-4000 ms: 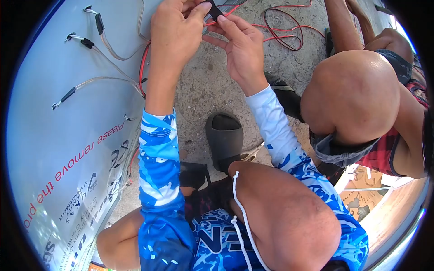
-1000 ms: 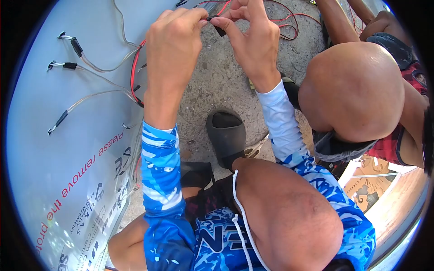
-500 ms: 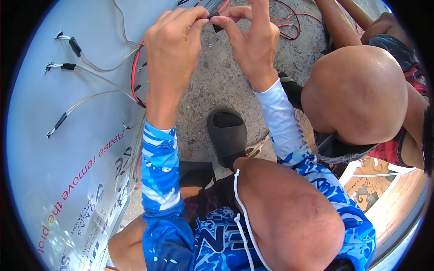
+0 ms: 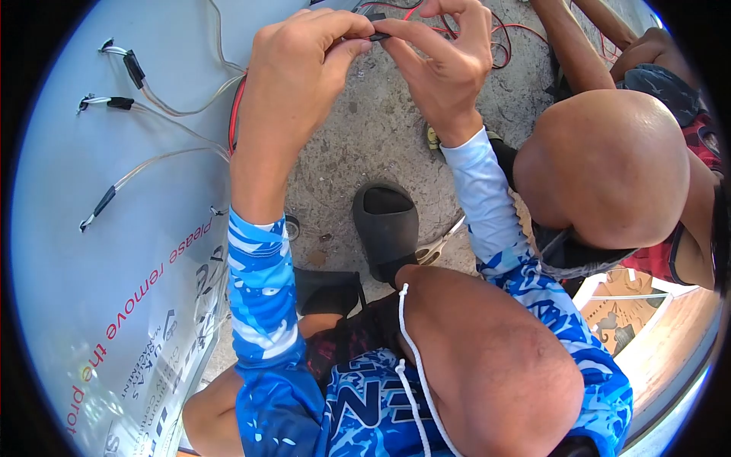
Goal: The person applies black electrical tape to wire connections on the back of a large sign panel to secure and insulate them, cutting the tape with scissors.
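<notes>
My left hand [image 4: 301,72] pinches a small strip of black electrical tape [image 4: 378,36] between thumb and fingertips at the top of the view. From the other side, the thumb and index finger of my right hand [image 4: 445,65] close on the same tape, with its other fingers raised. A red wire [image 4: 413,10] runs just behind the fingertips; whether the tape is wrapped around it is hidden. Left of my left wrist, a red and black cable [image 4: 237,114] follows the edge of a light panel [image 4: 175,190].
Thin wires with black-taped joints [image 4: 103,201] emerge from the panel. Scissors [image 4: 438,247] lie on the concrete floor [image 4: 327,183] beside my dark shoe [image 4: 386,228]. A dark ring [image 4: 292,227] shows beside my left sleeve. Another person [image 4: 601,164] is close at right.
Both hands have shifted slightly right, still pinching the tape. My right index finger now stretches toward the left fingertips, and the tape has turned. The dark ring has come into view.
</notes>
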`<action>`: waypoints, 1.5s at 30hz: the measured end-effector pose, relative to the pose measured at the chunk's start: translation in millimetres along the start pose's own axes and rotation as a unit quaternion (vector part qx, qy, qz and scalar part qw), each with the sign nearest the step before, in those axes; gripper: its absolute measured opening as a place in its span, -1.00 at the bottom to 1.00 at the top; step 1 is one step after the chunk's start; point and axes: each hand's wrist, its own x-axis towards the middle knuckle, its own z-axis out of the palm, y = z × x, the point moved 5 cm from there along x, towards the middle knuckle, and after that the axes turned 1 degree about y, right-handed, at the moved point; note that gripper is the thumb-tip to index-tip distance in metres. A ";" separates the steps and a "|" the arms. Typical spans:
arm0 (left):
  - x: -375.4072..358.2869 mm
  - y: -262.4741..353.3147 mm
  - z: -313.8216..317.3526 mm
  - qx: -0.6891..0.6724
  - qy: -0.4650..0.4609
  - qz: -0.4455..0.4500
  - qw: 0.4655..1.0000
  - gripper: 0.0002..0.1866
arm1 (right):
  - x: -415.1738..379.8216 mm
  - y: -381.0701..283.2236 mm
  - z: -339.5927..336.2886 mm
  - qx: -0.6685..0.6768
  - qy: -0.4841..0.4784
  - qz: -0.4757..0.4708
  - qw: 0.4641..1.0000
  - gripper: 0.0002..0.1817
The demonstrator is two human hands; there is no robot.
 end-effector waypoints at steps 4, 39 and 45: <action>2.6 -2.6 -1.5 -0.038 0.027 -0.037 0.998 -0.83 | 4.1 -6.7 -5.6 0.014 0.039 0.000 0.999 -0.82; -0.4 3.4 10.2 -0.230 0.161 -0.333 0.900 -0.92 | -36.5 -0.8 27.9 0.462 -0.005 0.542 0.702 -0.77; 3.8 12.4 2.8 -0.208 0.156 -0.340 0.904 -0.89 | -38.7 -0.3 29.6 0.490 0.009 0.552 0.675 -0.78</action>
